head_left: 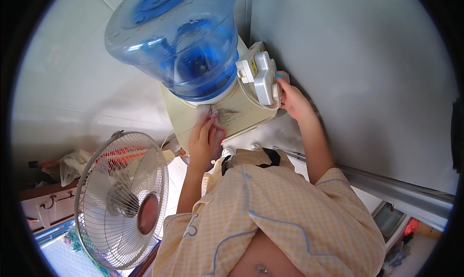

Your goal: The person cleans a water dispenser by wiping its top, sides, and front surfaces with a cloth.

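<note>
Judging remotely, I expect the cloth (208, 111), clasped in left fingers (205, 127), soft, light, best bunched; right fingers (284, 86) clamp the stiff-looking power strip's (262, 81) edge.

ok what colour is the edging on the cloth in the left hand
Pinkish red; the cloth shows best in the head view.

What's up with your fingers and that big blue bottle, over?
Left fingers holding cloth on dispenser. Right fingers at white power strip. Blue bottle upside down on dispenser, strip close beside.

The water bottle (193, 50) (bulky) blocks the rear; dispenser top (182, 124) has room front-left.
</note>
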A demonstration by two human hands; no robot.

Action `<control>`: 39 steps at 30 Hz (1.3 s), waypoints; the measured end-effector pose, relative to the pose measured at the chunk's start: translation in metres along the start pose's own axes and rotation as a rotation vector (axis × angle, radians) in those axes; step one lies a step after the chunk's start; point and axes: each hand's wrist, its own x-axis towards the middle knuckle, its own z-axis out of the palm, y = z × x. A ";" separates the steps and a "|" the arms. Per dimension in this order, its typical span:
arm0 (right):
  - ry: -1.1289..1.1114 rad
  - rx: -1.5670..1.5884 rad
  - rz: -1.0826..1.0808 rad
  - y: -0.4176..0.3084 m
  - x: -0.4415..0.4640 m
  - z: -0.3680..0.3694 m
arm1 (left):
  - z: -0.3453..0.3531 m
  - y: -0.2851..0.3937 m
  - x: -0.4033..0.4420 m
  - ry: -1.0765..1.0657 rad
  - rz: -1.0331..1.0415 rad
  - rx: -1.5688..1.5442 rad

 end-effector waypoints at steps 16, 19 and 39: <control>-0.048 0.431 -0.001 -0.006 -0.002 0.026 | 0.000 0.005 -0.008 -0.022 -0.024 0.234; -0.050 0.455 -0.009 -0.013 -0.009 0.034 | -0.002 0.005 -0.008 -0.014 -0.043 0.124; -0.208 0.469 -0.113 -0.108 -0.053 0.074 | 0.029 0.020 -0.020 -0.184 0.214 0.252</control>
